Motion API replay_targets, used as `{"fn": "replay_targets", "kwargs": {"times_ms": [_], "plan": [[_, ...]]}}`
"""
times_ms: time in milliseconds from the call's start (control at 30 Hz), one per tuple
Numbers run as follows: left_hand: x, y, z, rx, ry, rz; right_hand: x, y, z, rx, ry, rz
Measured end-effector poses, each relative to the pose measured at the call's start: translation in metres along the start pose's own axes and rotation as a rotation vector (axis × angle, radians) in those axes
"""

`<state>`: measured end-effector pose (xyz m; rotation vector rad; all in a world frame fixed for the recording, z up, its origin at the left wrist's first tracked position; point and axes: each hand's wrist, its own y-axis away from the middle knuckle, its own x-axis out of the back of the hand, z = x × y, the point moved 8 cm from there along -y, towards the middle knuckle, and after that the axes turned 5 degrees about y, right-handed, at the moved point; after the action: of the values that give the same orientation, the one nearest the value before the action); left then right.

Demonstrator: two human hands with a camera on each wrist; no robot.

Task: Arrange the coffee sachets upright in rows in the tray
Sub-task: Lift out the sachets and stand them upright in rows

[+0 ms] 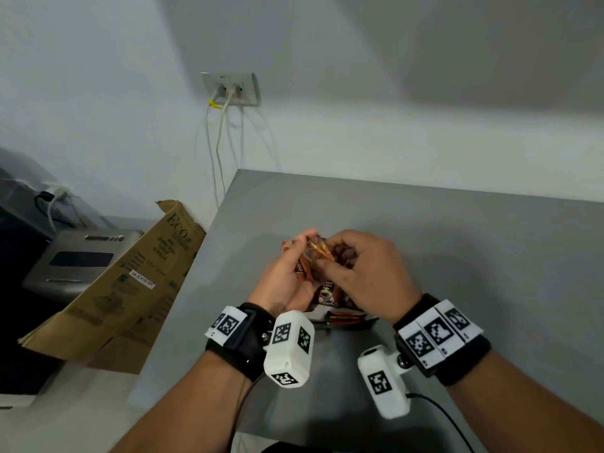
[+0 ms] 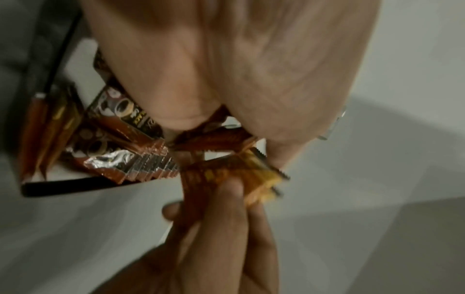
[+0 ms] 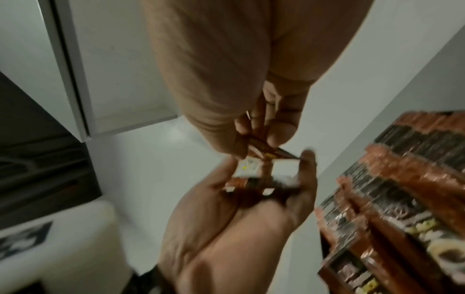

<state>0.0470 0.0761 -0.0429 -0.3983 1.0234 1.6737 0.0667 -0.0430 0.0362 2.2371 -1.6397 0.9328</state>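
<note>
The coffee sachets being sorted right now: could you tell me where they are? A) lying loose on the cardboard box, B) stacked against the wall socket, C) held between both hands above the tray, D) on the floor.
C: the left hand and right hand together hold a bunch of coffee sachets just above the tray, where other sachets already stand.
</note>
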Motion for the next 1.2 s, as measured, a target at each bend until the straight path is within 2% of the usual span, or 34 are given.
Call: {"fn": "replay_targets", "kwargs": {"times_ms": [100, 167, 333, 433, 600, 733, 867, 933, 1067, 1200], "plan": [[-0.015, 0.003, 0.001, -0.004, 0.02, -0.067, -0.012, 0.0, -0.008, 0.01, -0.029, -0.088], [-0.019, 0.004, 0.002, 0.003, 0.053, -0.119, -0.015, 0.001, -0.013, 0.057, 0.055, -0.14], [-0.018, 0.009, -0.002, 0.116, 0.04, -0.159, -0.007, -0.001, -0.011, 0.085, 0.196, -0.273], [-0.019, 0.01, 0.0, 0.064, 0.003, -0.159, -0.014, -0.002, -0.007, 0.072, 0.167, -0.385], [-0.012, 0.005, -0.004, 0.089, -0.04, -0.108, -0.014, -0.006, 0.001, 0.082, 0.095, -0.346], [-0.007, 0.0, 0.007, -0.02, -0.129, -0.084, -0.009, -0.006, 0.025, -0.12, -0.11, -0.227], [-0.004, 0.0, 0.01, -0.049, -0.245, -0.102, -0.001, -0.007, 0.036, -0.23, -0.226, -0.09], [-0.007, 0.002, 0.012, -0.066, -0.276, -0.127, 0.005, -0.012, 0.034, -0.259, -0.246, -0.107], [-0.014, 0.005, 0.017, -0.108, -0.386, -0.135, 0.01, -0.023, 0.024, -0.216, -0.214, -0.225], [-0.02, 0.006, 0.016, -0.158, -0.428, -0.12, 0.01, -0.023, 0.028, -0.262, -0.373, -0.109]]}}
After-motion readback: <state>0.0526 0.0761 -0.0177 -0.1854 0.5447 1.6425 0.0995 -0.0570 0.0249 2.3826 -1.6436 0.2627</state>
